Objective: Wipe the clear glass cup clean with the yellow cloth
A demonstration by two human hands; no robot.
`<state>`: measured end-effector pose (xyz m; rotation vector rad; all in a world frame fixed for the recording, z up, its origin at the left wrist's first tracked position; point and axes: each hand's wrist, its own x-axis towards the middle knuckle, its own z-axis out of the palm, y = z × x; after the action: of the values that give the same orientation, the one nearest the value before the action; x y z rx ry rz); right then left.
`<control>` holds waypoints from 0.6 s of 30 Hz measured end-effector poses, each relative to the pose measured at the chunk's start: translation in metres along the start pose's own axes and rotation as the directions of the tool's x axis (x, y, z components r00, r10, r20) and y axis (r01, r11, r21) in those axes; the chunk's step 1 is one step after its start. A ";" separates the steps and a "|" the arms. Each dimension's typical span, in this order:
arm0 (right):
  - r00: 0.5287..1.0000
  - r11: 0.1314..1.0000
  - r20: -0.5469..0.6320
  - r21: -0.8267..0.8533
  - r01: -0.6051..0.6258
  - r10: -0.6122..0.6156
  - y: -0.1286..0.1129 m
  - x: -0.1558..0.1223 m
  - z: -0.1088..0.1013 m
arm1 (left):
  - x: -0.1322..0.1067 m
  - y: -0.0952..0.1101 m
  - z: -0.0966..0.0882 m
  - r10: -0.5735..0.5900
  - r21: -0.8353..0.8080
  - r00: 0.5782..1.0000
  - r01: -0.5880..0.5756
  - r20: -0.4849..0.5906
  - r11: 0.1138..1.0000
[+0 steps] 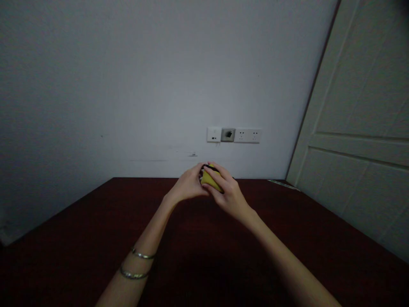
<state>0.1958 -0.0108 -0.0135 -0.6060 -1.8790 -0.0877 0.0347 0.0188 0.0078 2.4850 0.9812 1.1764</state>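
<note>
Slip risk: the yellow object (209,180) seems to be held by fingertips from two sides, not seated in a palm. If either grip loosens, it would likely fall onto the table (96,221).
Edge risk: the hands work over the table's far part, close to the wall. A dropped piece could roll out of reach there. Whether a gap lies behind the table cannot be told.
Light risk: the room is dim, so the object's dark part is easy to misjudge.
Left hand (188,185): curled closed on the object's 9 o'clock side.
Right hand (228,194): wrapped on from 3 o'clock, with its fingers laid over the top.
Position: at the person's 12 o'clock, just above the table, with the wall sockets (234,135) at 12 o'clock above it.
Look: small, yellow and rounded, with a dark strip at its top edge. It is mostly covered, and its kind is unclear.
Nearby: a door (361,128) stands at 2 o'clock, and there are bracelets (137,264) on the left forearm.
</note>
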 end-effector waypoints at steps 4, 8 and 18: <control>0.965 0.981 -0.176 0.049 -0.187 0.193 0.007 0.002 0.005 | 0.000 0.006 -0.001 -0.028 0.065 1.000 0.027 0.011 0.998; 0.975 0.986 -0.145 0.020 -0.167 0.168 0.010 -0.001 0.005 | 0.000 0.006 -0.002 -0.050 0.128 0.999 0.048 0.014 0.991; 0.967 0.962 -0.079 0.150 -0.227 0.240 0.008 0.004 -0.002 | -0.001 0.005 0.000 -0.035 -0.012 0.999 0.035 0.032 0.999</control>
<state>0.1999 -0.0033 -0.0113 -0.7094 -1.6915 0.1657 0.0369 0.0149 0.0094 2.4590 1.0023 1.1254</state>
